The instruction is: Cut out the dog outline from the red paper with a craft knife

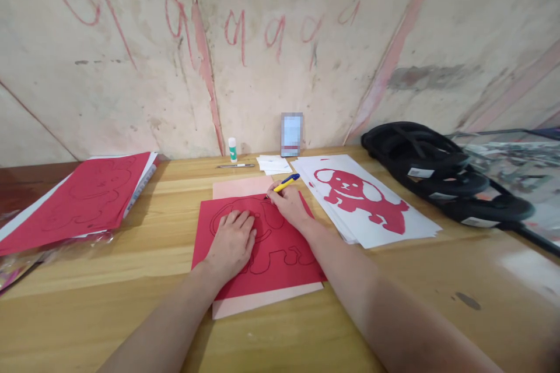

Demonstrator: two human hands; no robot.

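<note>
A red paper sheet (280,250) with a dark outline of a dog lies on a pale pink sheet (262,300) on the wooden table (131,303). My left hand (231,242) presses flat on the red sheet, fingers together. My right hand (289,205) grips a yellow and blue pen (285,183), whose tip touches the top edge of the drawn outline.
A white sheet with a red cut-out dog (359,198) tops a paper stack at the right. A red paper pile (83,198) lies at the left. A glue stick (232,150), a thin tool (235,165) and small cards (273,163) sit by the wall. Black hangers (441,175) lie far right.
</note>
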